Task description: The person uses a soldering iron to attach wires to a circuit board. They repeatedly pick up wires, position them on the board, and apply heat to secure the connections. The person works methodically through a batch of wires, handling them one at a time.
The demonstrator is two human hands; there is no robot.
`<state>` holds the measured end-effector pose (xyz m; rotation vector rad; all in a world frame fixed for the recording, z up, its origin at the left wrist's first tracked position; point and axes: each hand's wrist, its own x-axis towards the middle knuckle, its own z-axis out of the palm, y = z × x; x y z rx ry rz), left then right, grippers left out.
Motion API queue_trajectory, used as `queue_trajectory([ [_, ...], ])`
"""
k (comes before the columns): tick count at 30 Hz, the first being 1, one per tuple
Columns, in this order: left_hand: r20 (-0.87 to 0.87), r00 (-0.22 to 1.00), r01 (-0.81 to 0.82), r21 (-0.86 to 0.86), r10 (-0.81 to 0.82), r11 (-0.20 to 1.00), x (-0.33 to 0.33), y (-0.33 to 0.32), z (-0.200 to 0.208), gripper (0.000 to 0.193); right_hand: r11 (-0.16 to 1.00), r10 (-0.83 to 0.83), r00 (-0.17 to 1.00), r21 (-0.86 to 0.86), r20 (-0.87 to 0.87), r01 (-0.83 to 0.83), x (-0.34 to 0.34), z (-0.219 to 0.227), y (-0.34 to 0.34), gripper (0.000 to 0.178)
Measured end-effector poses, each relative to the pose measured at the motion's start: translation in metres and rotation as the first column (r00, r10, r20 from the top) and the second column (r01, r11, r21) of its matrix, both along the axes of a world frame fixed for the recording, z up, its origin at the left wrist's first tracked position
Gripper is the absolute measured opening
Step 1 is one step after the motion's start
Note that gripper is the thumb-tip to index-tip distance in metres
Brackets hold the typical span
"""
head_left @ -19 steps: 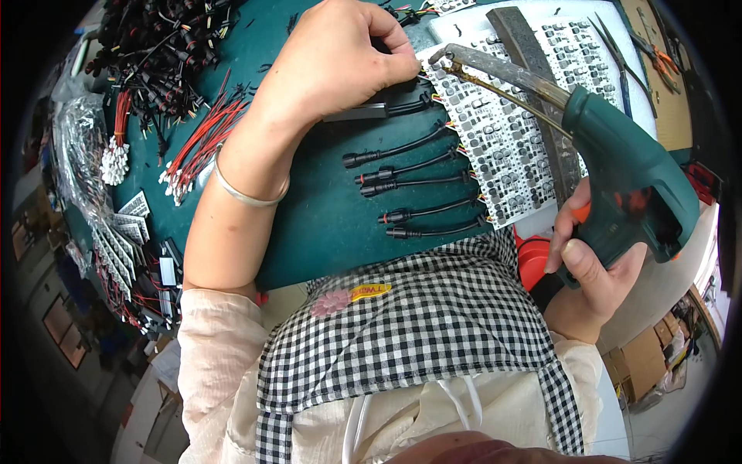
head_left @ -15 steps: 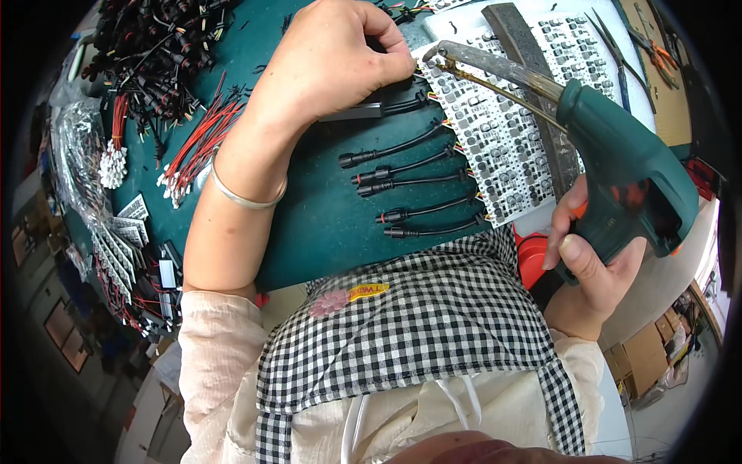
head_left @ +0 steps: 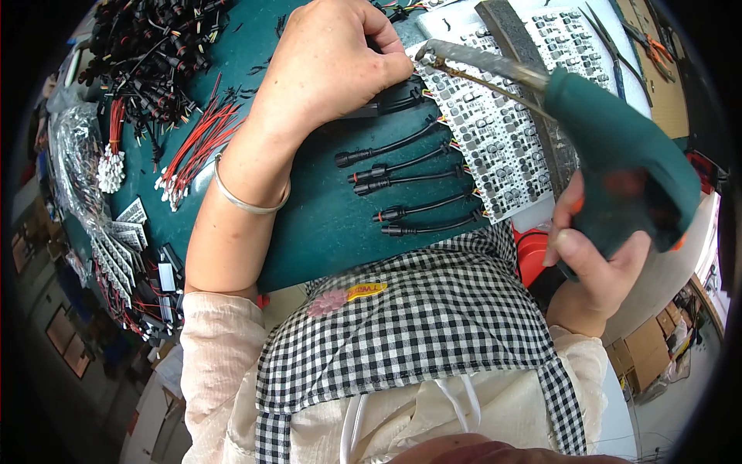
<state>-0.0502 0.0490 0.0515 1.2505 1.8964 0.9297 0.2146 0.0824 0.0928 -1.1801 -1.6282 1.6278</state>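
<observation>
My right hand (head_left: 595, 251) grips a green soldering gun (head_left: 618, 147) by its handle. The metal tip of the gun points left, over the upper left corner of a white circuit board panel (head_left: 495, 124). Beside that tip, my left hand (head_left: 336, 66) is closed in a pinch at the panel's left edge; what its fingertips hold is hidden. Several black connector cables (head_left: 410, 182) run leftward from the panel's edge, joined by short coloured wires. A dark metal bar (head_left: 525, 58) lies across the panel. Under my left hand, part of another black cable shows.
Black connector cables (head_left: 154, 62) are heaped at the far left, near red wires with white plugs (head_left: 205, 151). A clear plastic bag (head_left: 73, 155) lies at the left edge. Tweezers (head_left: 610, 46) and orange-handled pliers (head_left: 655, 52) lie at the far right. A green mat (head_left: 309, 247) covers the table.
The soldering gun and my right hand have shifted slightly left and up, with the gun blurred. My left hand stays pinched in nearly the same place.
</observation>
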Motion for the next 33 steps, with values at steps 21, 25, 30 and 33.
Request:
queue_trajectory([
  [21,-0.208,0.978,0.013,0.088,0.005,0.996,-0.001,-0.001,-0.023,0.006,0.483,-0.318,0.918,0.874,0.237,-0.058,-0.101,-0.021,0.188,0.068],
  [25,-0.207,0.978,0.001,0.074,0.014,0.997,0.002,-0.002,-0.019,0.006,0.347,-0.306,0.932,0.934,0.194,-0.081,-0.133,-0.023,0.215,0.058],
  [30,-0.219,0.975,-0.015,0.060,0.028,0.998,0.002,-0.004,-0.019,0.006,0.281,-0.493,0.780,0.919,0.386,-0.278,-0.148,-0.056,0.232,0.069],
  [33,-0.235,0.972,0.011,0.107,0.014,0.994,0.003,-0.004,-0.019,0.007,0.326,-0.460,0.793,0.906,0.401,-0.269,-0.146,-0.058,0.236,0.075],
])
